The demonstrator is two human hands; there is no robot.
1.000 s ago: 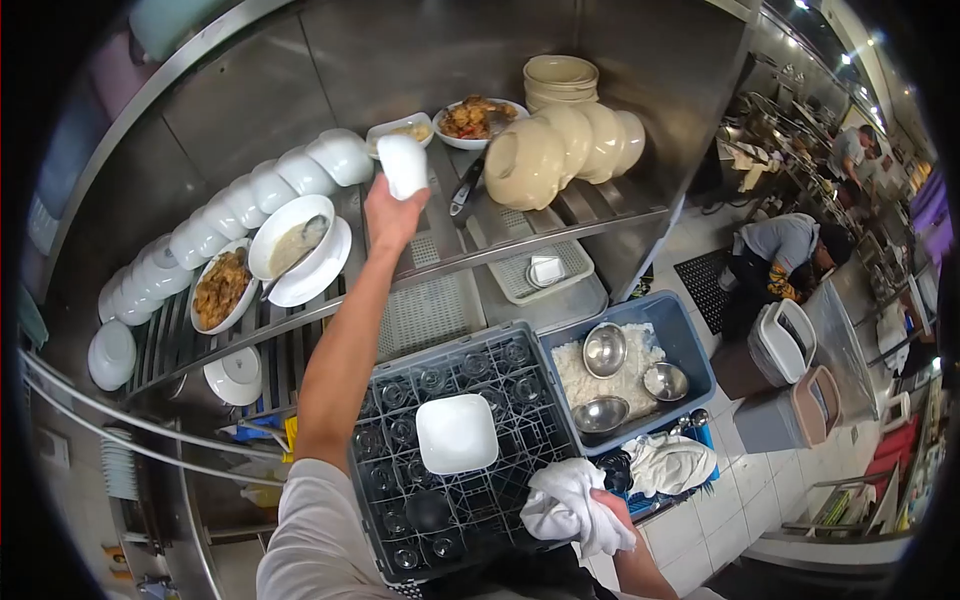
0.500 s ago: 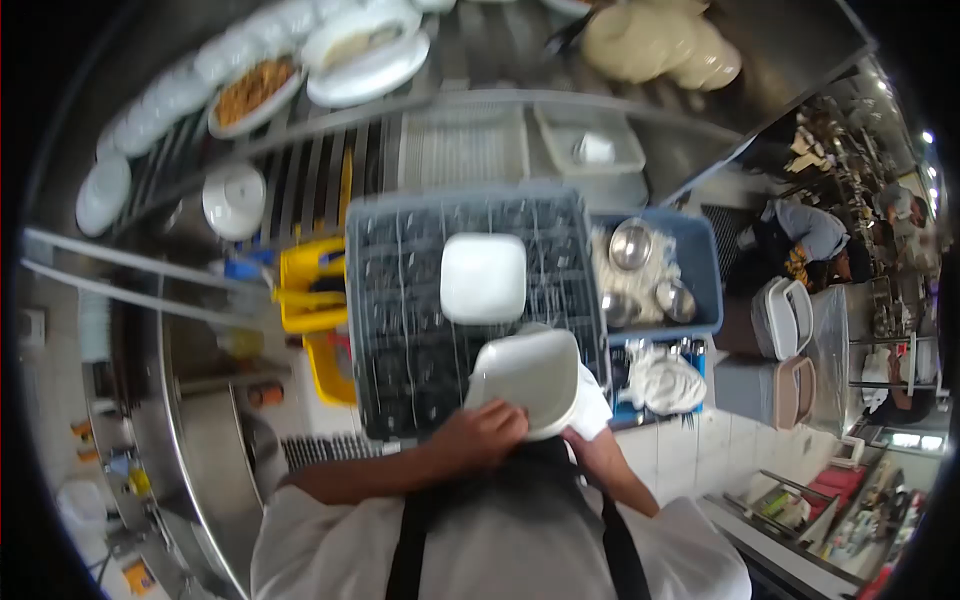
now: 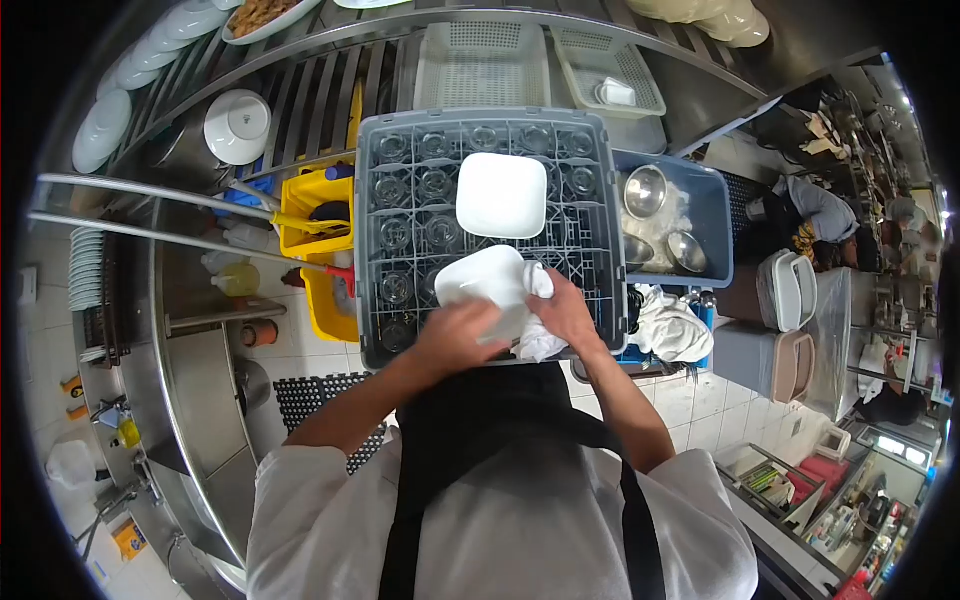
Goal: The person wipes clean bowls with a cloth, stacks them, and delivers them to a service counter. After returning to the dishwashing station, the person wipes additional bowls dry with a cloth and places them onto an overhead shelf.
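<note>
A white rounded-square dish (image 3: pixel 485 270) is held tilted above the front part of a grey glass rack (image 3: pixel 612 200). My right hand (image 3: pixel 566 312) is closed around a bunched white cloth (image 3: pixel 541 345), which presses against the dish's right edge. Across the near left side of the dish lies my left hand (image 3: pixel 455 335), blurred by motion; whether it grips the rim cannot be made out. Another white square dish (image 3: pixel 502 196) rests on the rack, bottom side up. Several clear glasses (image 3: pixel 396 235) stand upside down in the rack's compartments.
Right of the rack, a blue-grey tub (image 3: pixel 726 230) holds metal bowls (image 3: pixel 646 191). Yellow bins (image 3: pixel 330 310) with long handles (image 3: pixel 160 190) are at left. Plates (image 3: pixel 237 126) and plastic baskets (image 3: pixel 483 65) occupy the shelves ahead. Another person (image 3: pixel 820 212) bends over at far right.
The dish and both hands have moved forward, away from my body and over the rack. My left hand has shifted along the dish. The view has tilted, with the rack higher up.
</note>
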